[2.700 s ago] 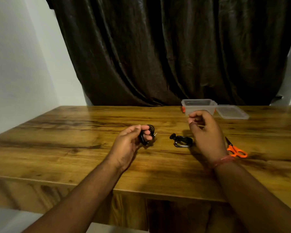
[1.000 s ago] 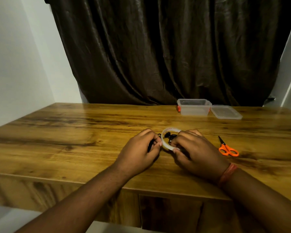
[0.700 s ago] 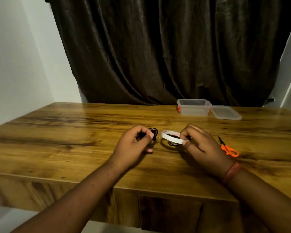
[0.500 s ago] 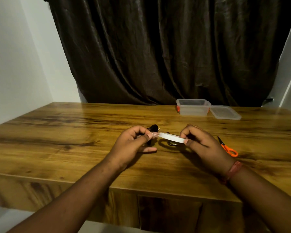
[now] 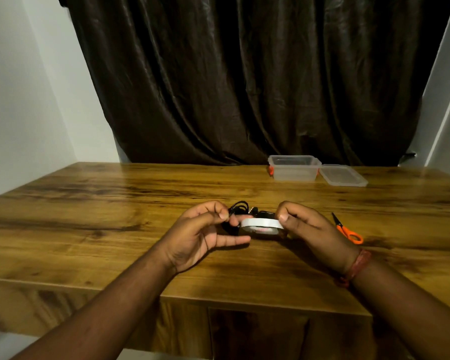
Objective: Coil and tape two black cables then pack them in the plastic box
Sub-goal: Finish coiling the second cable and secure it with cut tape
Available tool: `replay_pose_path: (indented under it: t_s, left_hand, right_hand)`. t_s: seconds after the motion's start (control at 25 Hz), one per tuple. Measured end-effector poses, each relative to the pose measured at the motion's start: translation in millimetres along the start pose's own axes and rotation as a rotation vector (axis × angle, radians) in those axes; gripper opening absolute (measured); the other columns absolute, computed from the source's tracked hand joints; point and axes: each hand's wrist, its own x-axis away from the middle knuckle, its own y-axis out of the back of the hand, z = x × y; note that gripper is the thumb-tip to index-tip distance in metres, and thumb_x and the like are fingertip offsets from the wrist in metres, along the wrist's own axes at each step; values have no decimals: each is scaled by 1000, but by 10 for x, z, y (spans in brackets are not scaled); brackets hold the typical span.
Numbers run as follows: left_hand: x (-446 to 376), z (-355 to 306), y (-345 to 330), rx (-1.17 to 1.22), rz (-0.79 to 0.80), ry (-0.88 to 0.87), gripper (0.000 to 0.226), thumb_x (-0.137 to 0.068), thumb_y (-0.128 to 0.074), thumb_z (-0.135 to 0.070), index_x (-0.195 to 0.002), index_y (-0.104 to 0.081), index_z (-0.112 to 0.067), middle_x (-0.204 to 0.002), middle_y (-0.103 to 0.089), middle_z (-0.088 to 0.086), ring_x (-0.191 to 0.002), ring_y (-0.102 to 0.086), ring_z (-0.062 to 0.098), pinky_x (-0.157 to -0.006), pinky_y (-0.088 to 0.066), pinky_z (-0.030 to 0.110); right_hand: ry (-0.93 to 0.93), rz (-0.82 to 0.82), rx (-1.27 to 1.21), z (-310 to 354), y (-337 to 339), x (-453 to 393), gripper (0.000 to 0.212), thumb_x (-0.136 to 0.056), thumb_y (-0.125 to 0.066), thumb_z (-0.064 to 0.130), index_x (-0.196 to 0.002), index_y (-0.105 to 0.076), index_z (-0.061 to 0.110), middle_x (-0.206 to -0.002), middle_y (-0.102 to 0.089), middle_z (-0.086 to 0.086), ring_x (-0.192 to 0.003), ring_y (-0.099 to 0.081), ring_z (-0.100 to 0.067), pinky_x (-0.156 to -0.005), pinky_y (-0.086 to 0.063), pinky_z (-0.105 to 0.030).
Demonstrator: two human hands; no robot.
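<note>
My left hand (image 5: 205, 233) pinches a small coiled black cable (image 5: 238, 207) between thumb and forefinger, just above the wooden table (image 5: 89, 203). My right hand (image 5: 307, 229) grips a white tape roll (image 5: 261, 224), held flat and close to the left hand's fingers. A second coiled black cable (image 5: 264, 213) lies on the table behind the roll, mostly hidden by it. The clear plastic box (image 5: 294, 168) stands open at the back right, with its lid (image 5: 343, 175) lying beside it.
Orange-handled scissors (image 5: 348, 231) lie on the table right of my right hand. A dark curtain (image 5: 244, 74) hangs behind the table. White walls flank it on both sides. The table's front edge runs below my wrists.
My right hand picked up the tape roll and brought it against the cable in my left hand. Over the last half second the roll has tilted flatter and sits slightly lower.
</note>
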Motion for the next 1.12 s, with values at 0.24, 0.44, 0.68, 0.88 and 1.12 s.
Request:
replay_pose_path:
  t_s: [0.24, 0.44, 0.68, 0.88, 1.12]
  left_hand:
    - [8, -5, 3, -13, 20, 44, 9, -83, -51, -3, -78, -58, -2, -83, -59, 18, -91, -69, 29, -94, -50, 63]
    - [-17, -5, 32, 21, 28, 24, 10, -84, -50, -4, -78, -58, -2, -81, -58, 17, -90, -68, 29, -91, -50, 64]
    - [-37, -9, 89, 130, 75, 0, 18, -74, -75, -11, -78, -60, -2, -80, -56, 17, -92, -67, 32, -88, -54, 56]
    - [-30, -11, 96, 88, 37, 3, 10, -81, -64, -10, -81, -60, -1, -84, -56, 17, -88, -65, 29, -87, -54, 54]
    - [-47, -19, 138, 103, 15, -10, 13, -83, -66, -10, -86, -58, 0, -88, -56, 17, -93, -60, 29, -88, -54, 52]
  right_hand:
    - [30, -13, 96, 27, 2, -8, 39, -87, -50, 53, -83, -57, 14, -76, -57, -10, -73, -53, -31, -63, -44, -34]
    - [17, 3, 109, -2, 9, -22, 33, -89, -50, 53, -84, -59, 21, -83, -66, -7, -81, -63, -26, -74, -51, -40]
    - [8, 25, 80, 2, -3, -20, 20, -92, -51, 44, -82, -59, 28, -86, -69, 1, -83, -66, -16, -77, -53, -31]
    - [38, -69, 225, -4, 31, -34, 13, -96, -54, 30, -87, -64, 28, -83, -65, 12, -77, -59, -3, -67, -45, -17]
    - [10, -87, 311, 52, 46, -10, 9, -95, -58, 26, -93, -66, 29, -92, -66, 16, -88, -61, -4, -72, -49, -21]
